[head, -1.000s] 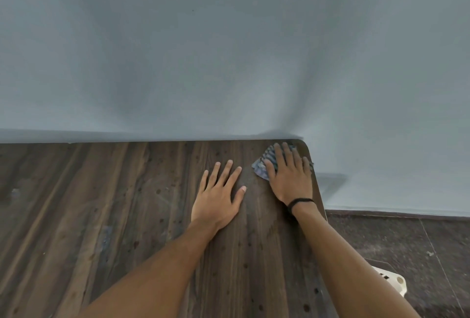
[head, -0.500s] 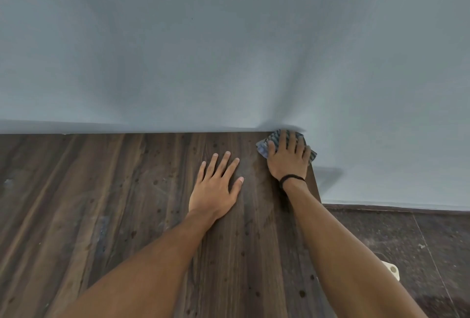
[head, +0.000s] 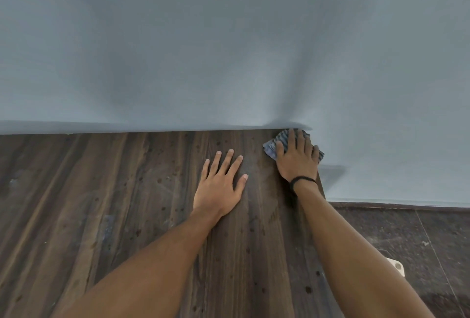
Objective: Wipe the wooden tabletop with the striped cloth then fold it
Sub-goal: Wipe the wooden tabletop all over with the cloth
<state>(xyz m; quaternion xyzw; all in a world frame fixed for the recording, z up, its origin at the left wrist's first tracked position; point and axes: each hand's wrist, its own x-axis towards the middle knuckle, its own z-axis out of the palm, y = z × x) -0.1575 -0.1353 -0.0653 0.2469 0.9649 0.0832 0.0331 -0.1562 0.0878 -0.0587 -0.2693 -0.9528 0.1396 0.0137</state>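
Pale grey-blue wall (head: 229, 50) fills the upper half of the view and meets the far edge of the dark wooden surface (head: 101, 190), whose grain is speckled with small dark spots; towards the left a few pale scuffs mark the wood; near the middle my left grip (head: 218, 185) lies flat on the bare wood, palm down, fingers straight and spread, holding nothing; just to its right, apart from it, my right grip (head: 296, 160) presses palm down on the striped cloth (head: 273, 148), fingers straight and laid over it rather than curled round it; the cloth is bunched in the far right corner of the surface, up against the wall, its blue-grey stripes showing past my thumb on one side and past my little finger on the other, where it reaches the surface's right edge; a thin black band (head: 301, 179) circles my right wrist; beyond that edge the dark floor (head: 407, 236) lies lower down; a small white object (head: 396, 265), partly hidden by my right forearm, sits on it, and I cannot tell what it is.
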